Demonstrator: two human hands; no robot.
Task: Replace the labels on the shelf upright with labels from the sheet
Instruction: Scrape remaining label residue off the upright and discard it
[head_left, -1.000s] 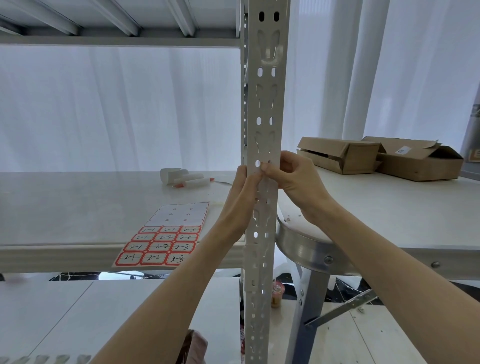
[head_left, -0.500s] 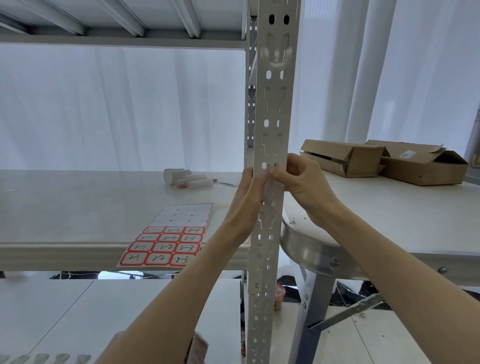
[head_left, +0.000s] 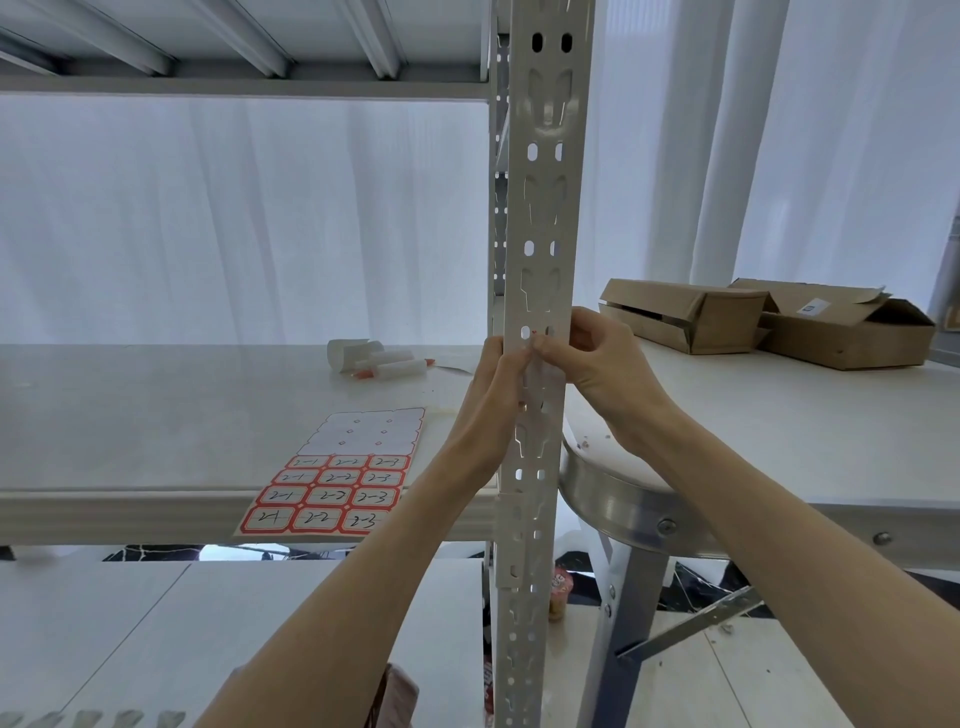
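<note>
The grey perforated shelf upright (head_left: 543, 208) runs top to bottom through the middle of the view. Both hands meet on its front face at mid height. My right hand (head_left: 602, 364) has curled fingers and pinches a small label (head_left: 535, 341), of which only a red speck shows at the fingertips. My left hand (head_left: 491, 405) reaches up along the upright's left edge, its fairly straight fingers touching the front face right beside the label. The label sheet (head_left: 332, 488) lies on the shelf board to the left, with red-bordered handwritten labels in its lower rows and bare backing above.
A white roll and red-tipped tubes (head_left: 374, 361) lie further back on the shelf board (head_left: 130, 415). Two cardboard boxes (head_left: 769, 325) sit on a round metal-rimmed table (head_left: 779, 441) to the right. White curtains hang behind. Another shelf (head_left: 234, 47) is overhead.
Both hands stay at the same spot on the upright, fingertips working at the label. The view has shifted slightly, so the upright sits a bit further right.
</note>
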